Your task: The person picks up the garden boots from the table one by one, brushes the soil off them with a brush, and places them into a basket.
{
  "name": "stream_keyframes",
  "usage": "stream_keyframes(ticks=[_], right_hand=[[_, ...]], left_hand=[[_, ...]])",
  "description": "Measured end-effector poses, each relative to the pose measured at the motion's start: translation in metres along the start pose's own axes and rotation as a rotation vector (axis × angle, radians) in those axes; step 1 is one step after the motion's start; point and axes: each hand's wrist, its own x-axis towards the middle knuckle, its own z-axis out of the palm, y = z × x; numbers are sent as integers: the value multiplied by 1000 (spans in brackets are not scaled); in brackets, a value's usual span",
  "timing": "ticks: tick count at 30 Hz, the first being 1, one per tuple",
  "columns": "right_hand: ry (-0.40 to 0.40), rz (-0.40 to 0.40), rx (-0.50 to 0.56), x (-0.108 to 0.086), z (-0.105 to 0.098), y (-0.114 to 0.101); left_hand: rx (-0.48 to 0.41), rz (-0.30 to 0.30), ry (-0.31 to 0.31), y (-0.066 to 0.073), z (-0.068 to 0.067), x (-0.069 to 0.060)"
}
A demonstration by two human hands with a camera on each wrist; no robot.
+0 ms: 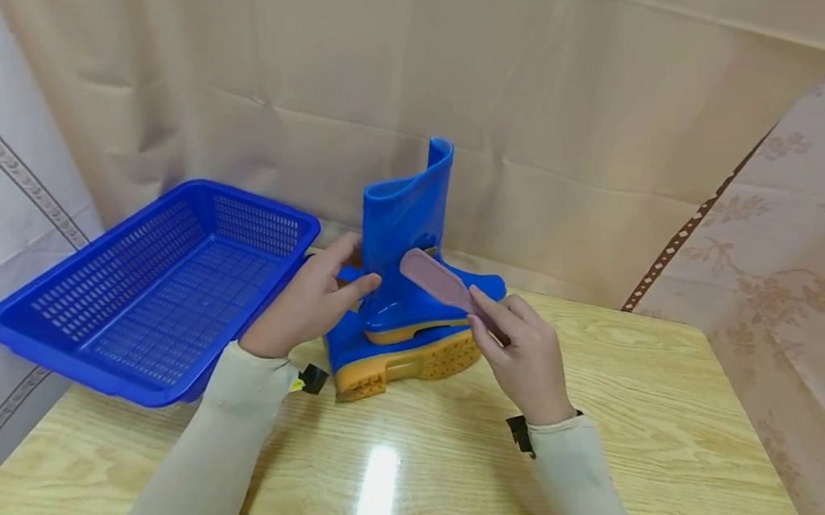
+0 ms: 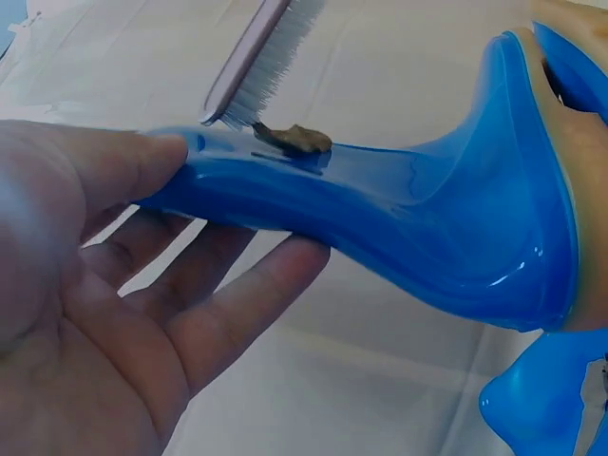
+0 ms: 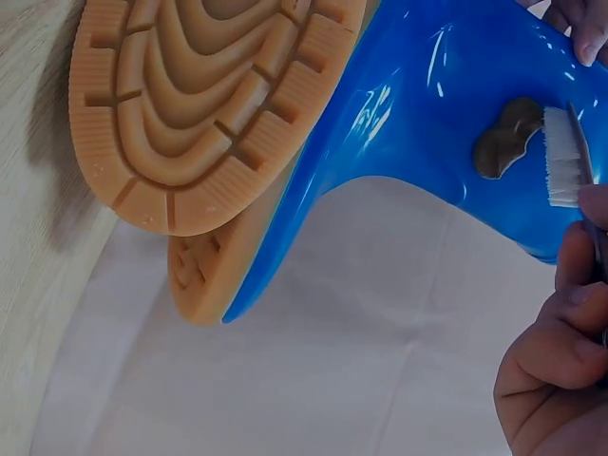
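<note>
Your right hand (image 1: 527, 355) grips the brush (image 1: 434, 279) at centre frame; your left hand (image 1: 312, 296) pinches the upright boot (image 1: 399, 228), whose brown smear (image 3: 506, 139) suggests brushing is unfinished.

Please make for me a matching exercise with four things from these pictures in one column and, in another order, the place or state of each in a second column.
Things
1. upright blue rain boot
2. lying blue rain boot
3. plastic mesh basket
4. bristle brush

Places and states
A. at the left in the head view
B. in the fingers of the right hand
C. orange sole turned toward the head camera
D. gripped by the left hand

Right pairs: 1-D, 2-C, 3-A, 4-B
</note>
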Motion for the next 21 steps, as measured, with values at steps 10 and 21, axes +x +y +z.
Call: stream_keyframes(ticks=[10,21], right_hand=[[-17,48,3,-1,2,5],[-13,65,54,-3,2,7]], left_hand=[[-25,-24,91,0,5,2],[16,-64,63,5,10,3]])
